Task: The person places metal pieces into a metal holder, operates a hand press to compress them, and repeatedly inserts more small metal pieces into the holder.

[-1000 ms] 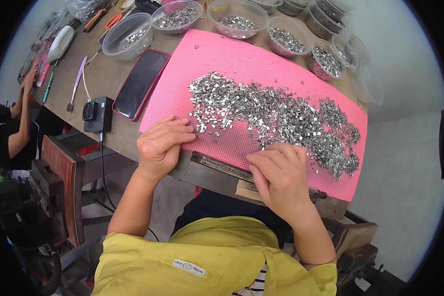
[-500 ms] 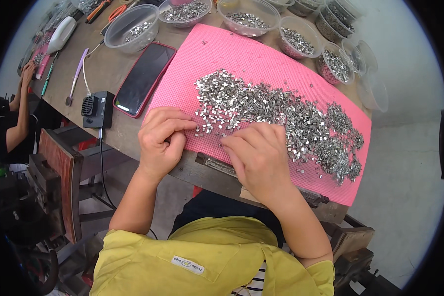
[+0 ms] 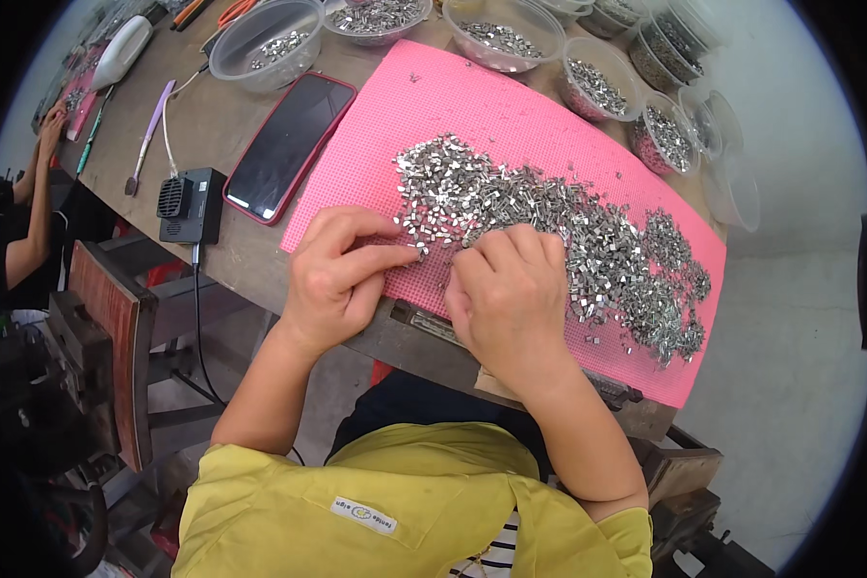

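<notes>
Holds the left hand (image 3: 342,275) palm down over the near left part of a pink textured mat (image 3: 453,87), with the index finger stretched out to loose bits at the edge of a heap of small silvery metal pieces (image 3: 539,217). Has the thumb apart from that finger, leaving the hand partly open; cannot tell of any piece gripped there. Bends the right hand (image 3: 511,289) over the near side of the same heap, near the left one, with fingers curled downward and thumb drawn in; cannot tell of anything caught between the hidden fingertips. Has the heap spread in a long band across the mat, looser toward the left hand. Has a dark metal bar (image 3: 429,323) along the mat's near edge, partly covered by the right arm. Has a red-cased smartphone (image 3: 289,149) lying left of the mat on the table (image 3: 212,135), near a black box-shaped device (image 3: 198,207), and clear plastic tubs (image 3: 233,58) standing beyond.
</notes>
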The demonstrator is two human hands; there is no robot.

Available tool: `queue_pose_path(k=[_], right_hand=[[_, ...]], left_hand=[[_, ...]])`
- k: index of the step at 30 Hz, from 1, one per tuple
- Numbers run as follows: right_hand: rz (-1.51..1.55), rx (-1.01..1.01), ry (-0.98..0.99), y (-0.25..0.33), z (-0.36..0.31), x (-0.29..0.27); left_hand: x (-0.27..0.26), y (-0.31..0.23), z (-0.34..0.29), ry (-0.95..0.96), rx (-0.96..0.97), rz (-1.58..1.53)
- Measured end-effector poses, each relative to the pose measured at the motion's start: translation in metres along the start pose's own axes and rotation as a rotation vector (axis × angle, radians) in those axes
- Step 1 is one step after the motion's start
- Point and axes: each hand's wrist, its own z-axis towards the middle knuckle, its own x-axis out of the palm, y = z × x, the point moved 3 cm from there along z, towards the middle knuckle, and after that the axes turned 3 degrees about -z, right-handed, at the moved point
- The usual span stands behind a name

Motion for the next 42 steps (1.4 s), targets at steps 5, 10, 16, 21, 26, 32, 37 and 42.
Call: queue_pose_path(k=[5, 10, 16, 21, 26, 32, 37, 42], right_hand=[[0.092, -0.023, -0.117, -0.004, 0.005, 0.004], [0.106, -0.021, -0.058, -0.010, 0.006, 0.003], [0.154, -0.076, -0.097, -0.008, 0.007, 0.006], [0.173, -0.114, -0.037, -0.008, 0.012, 0.009], [0.158, -0.147, -0.009, -0.009, 0.019, 0.012], [0.050, -0.216, 0.109, -0.008, 0.033, 0.008], [0.020, -0.350, 0.111, -0.004, 0.044, 0.010], [-0.006, -0.397, 0.061, -0.001, 0.042, 0.014]], left_hand=[[0.013, -0.006, 0.000, 0.060, 0.104, 0.198], [0.014, -0.003, -0.004, 0.065, 0.130, 0.162], [0.012, -0.002, -0.007, 0.047, 0.176, 0.092], [0.006, -0.001, -0.006, 0.018, 0.141, 0.040], [-0.003, -0.002, -0.009, -0.104, -0.005, 0.022], [-0.005, -0.003, -0.010, -0.080, -0.105, 0.036], [-0.008, -0.001, -0.014, -0.059, -0.129, 0.010], [-0.010, -0.003, -0.012, -0.004, -0.131, 0.004]])
